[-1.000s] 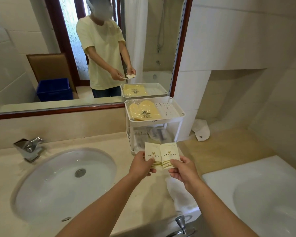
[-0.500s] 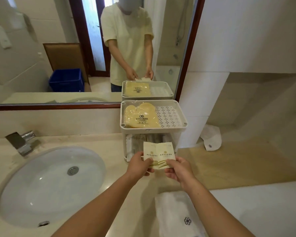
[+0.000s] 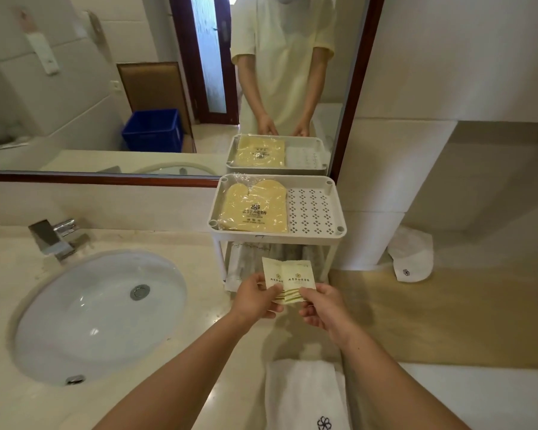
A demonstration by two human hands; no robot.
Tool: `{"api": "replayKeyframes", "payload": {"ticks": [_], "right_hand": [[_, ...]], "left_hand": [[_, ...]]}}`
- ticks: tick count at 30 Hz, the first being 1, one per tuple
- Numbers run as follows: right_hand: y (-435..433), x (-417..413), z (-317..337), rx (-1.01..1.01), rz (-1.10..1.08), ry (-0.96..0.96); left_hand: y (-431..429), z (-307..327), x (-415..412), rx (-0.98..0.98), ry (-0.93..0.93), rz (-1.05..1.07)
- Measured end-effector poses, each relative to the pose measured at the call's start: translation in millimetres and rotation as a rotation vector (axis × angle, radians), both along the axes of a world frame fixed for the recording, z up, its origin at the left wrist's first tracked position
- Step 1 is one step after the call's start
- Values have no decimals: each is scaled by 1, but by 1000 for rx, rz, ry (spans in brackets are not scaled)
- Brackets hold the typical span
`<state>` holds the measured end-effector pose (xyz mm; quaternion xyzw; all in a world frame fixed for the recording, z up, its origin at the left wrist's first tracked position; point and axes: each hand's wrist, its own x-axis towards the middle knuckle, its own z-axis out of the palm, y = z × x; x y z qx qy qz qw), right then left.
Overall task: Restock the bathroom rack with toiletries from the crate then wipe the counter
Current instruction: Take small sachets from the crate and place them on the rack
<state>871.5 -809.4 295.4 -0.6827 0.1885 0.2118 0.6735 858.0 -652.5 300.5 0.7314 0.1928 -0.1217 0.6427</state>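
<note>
I look down on a pale stone worktop (image 3: 10,274) with a white oval sink (image 3: 97,311) set into its left half and a chrome tap (image 3: 56,237) behind it. A wood-framed mirror (image 3: 106,88) runs along the wall above. In its reflection I see a blue crate (image 3: 153,130) on the floor behind me and a person in a pale yellow shirt. The white two-tier rack (image 3: 339,206) stands against the wall at the mirror's right end. Its top tray carries a yellow packet (image 3: 255,209) on the left half, while the perforated right half lies bare. The lower tier holds some clear-wrapped items (image 3: 239,265) that I cannot make out. Right of the rack, near the tiled column, a folded white cloth (image 3: 412,259) with a dark flower mark lies on the worktop. A white towel (image 3: 305,395) with the same mark sits at the near edge, between my forearms. Both arms reach forward, bare, and meet just in front of the rack's lower tier. Between them I hold two cream sachets (image 3: 289,280), side by side and overlapping, printed faces up, above the worktop and not touching the rack. My left hand (image 3: 255,297) pinches the lower left edge with its thumb on top and its fingers curled under. My right hand (image 3: 323,305) pinches the lower right corner between thumb and forefinger, the other fingers tucked beneath.
</note>
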Motion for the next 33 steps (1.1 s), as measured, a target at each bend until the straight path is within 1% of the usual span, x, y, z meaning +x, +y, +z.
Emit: {"api": "replayKeyframes", "payload": {"ticks": [3, 5, 8, 11, 13, 15, 18, 23, 28, 33], "right_hand": [[7, 5, 2, 10, 78, 15], [13, 8, 7, 6, 137, -5], [23, 16, 17, -8, 176, -137], [33, 26, 34, 24, 156, -286], [41, 35, 51, 42, 130, -364], [51, 45, 70, 36, 107, -425], [66, 65, 94, 9, 79, -471], [82, 98, 112, -111, 144, -475], [99, 134, 111, -238, 180, -494], [112, 164, 91, -340, 154, -443]], "left_hand": [[9, 2, -1, 79, -22, -40], [18, 6, -3, 148, -95, -67], [31, 16, -7, 193, -272, -46], [39, 34, -4, 198, -435, -10], [44, 51, 5, 234, -521, -7], [51, 69, 20, 236, -565, 11], [66, 86, 47, 225, -519, 67], [86, 99, 84, 344, -428, 46], [101, 100, 122, 466, -369, -71], [112, 87, 156, 636, -301, -84]]}}
